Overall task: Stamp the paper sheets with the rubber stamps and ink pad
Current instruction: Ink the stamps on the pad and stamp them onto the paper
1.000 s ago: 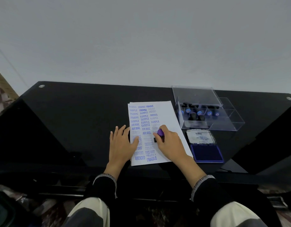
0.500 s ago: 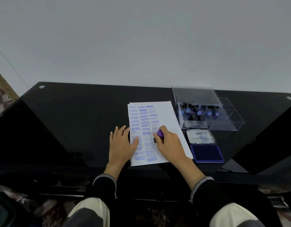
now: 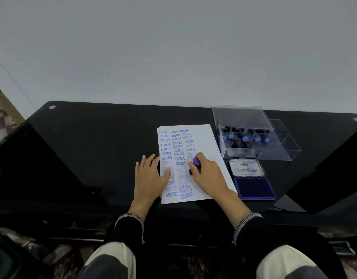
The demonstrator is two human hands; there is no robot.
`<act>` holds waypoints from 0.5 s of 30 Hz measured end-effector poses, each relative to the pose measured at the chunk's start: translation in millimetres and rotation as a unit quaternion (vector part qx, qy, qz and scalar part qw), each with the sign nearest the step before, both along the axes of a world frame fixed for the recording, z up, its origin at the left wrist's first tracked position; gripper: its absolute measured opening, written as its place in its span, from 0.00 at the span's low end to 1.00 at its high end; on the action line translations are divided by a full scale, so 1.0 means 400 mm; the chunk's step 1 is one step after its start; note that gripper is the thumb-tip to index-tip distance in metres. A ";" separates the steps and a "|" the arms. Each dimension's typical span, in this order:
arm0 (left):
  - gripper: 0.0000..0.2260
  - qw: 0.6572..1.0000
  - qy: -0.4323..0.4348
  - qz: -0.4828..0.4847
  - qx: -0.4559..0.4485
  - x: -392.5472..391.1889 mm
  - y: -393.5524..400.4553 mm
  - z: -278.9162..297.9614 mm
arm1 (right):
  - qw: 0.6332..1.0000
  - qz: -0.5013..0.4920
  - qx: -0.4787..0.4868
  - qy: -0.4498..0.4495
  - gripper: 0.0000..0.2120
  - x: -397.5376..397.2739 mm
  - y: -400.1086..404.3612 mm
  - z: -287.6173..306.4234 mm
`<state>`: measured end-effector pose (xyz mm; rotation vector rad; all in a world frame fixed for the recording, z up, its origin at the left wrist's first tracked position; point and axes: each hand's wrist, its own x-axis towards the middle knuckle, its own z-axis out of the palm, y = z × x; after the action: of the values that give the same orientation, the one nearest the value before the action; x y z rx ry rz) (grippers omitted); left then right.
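— While the right hand [image 3: 206,175] is curled round a stamp [image 3: 196,165], its purple knob showing above the fingers and its dark base pressed down on the paper [image 3: 203,135], can you see what the other one does?

— Yes; the left hand [image 3: 148,177] lies flat with fingers spread, holding nothing; its palm is on the black table [image 3: 97,141] and its thumb reaches over the left edge of the sheet.

— Where does the paper sit?

— Near the middle of the table, slightly tilted; more sheet edges peek out beneath the top one at the upper left; the left half is covered in rows of blue words, SAMPLE, AIR MAIL, FRAGILE, AMENDED, FAX OUT; the right strip is mostly bare.

— And the ink?

— An ink pad [image 3: 254,187] lies open just right of the paper, close to the right wrist; the dark blue pad faces up, and its lid [image 3: 247,168], with a pale label, is folded back on the far side.

— Other stamps?

— Behind the pad stands a clear plastic box [image 3: 274,152] with its clear cover [image 3: 242,117] resting across the back; inside it are several stamps [image 3: 245,138] with black handles and blue tops; how many, I cannot tell.

— Anything else?

— Dark sleeves [image 3: 131,228] with pale patterned cuffs; a plain grey wall [image 3: 173,47] behind the table.
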<state>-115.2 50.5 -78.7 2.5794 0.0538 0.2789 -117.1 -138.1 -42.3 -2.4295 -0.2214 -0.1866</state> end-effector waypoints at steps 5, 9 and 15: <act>0.26 1.000 0.001 0.001 -0.002 -0.002 0.000 -0.001 | 1.000 -0.005 0.009 -0.008 0.10 -0.029 -0.003 -0.004; 0.26 1.000 0.003 0.001 0.000 0.001 0.000 -0.001 | 1.000 -0.004 0.005 0.006 0.10 -0.015 -0.002 0.000; 0.26 1.000 0.004 0.003 0.000 0.001 0.000 -0.002 | 1.000 -0.005 0.001 0.015 0.10 0.003 0.003 0.005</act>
<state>-114.6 50.7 -79.6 2.5808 0.0629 0.2717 -116.0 -137.1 -40.3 -2.4306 -0.1949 -0.1561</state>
